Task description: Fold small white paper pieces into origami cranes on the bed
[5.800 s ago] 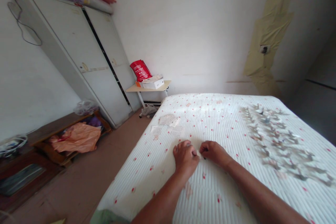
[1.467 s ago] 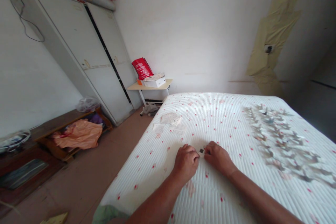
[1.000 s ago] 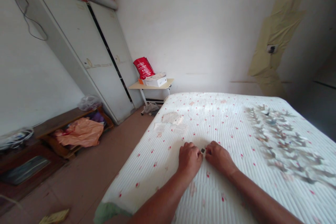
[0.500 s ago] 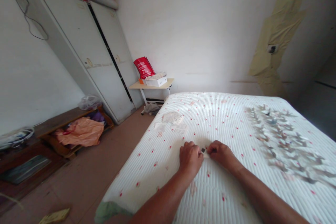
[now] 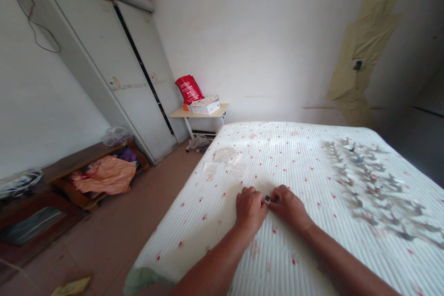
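My left hand (image 5: 250, 210) rests curled on a white quilted bedspread (image 5: 277, 259) dotted with red. My right hand (image 5: 287, 206) lies close beside it. Between their fingertips is a small dark square piece (image 5: 267, 198), which both hands seem to pinch; the fingers partly hide it. Several loose paper slips (image 5: 225, 155) lie farther up the bed. A wide spread of grey cut-out pieces (image 5: 367, 185) covers the bed's right side, well away from both hands.
The bed's left edge drops to a brown floor. Beyond it stand a white wardrobe (image 5: 138, 74), a small table (image 5: 199, 111) bearing a red bag and white box, and a low wooden bench (image 5: 100, 180) holding orange plastic. A yellowish card (image 5: 71, 286) lies on the floor.
My right hand has moved back left, closing on the dark square. The pale strip seen beside the square half a second ago no longer shows.
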The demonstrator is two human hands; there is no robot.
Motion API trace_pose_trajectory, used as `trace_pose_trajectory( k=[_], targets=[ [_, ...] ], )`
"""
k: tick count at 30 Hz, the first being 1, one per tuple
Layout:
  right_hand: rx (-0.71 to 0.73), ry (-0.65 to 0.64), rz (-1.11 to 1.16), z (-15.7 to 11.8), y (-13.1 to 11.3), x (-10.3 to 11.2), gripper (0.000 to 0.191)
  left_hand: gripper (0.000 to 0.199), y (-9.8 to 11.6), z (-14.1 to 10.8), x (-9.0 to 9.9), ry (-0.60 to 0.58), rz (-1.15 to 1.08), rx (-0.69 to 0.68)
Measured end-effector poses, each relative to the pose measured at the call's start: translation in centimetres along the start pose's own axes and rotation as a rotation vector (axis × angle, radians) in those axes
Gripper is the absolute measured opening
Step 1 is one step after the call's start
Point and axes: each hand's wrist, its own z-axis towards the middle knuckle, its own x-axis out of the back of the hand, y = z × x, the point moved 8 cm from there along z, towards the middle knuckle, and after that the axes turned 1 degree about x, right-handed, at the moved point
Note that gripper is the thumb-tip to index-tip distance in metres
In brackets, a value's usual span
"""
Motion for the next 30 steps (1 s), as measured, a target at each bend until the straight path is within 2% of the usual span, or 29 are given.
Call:
trace_pose_trajectory(
  k=[10,14,18,22,30],
  targets=[
    [-0.041,-0.027,0.075,0.7,1.7,-0.1,0.022,0.006,0.0,0.0,0.1,-0.007,0.006,0.009],
    [-0.042,-0.055,0.165,0.8,1.8,-0.1,0.017,0.005,-0.1,0.0,-0.1,-0.006,-0.002,0.001],
    [-0.053,-0.023,0.080,0.5,1.2,0.0,0.006,0.006,-0.2,0.0,-0.3,-0.021,0.002,0.009],
    [-0.045,-0.019,0.007,0.2,0.5,-0.1,0.007,0.005,-0.3,0.1,-0.3,-0.040,0.003,0.028],
    [-0.046,-0.066,0.017,0.4,0.5,-0.2,0.010,0.004,-1.0,0.2,-0.3,-0.048,-0.070,0.013]
  ],
)
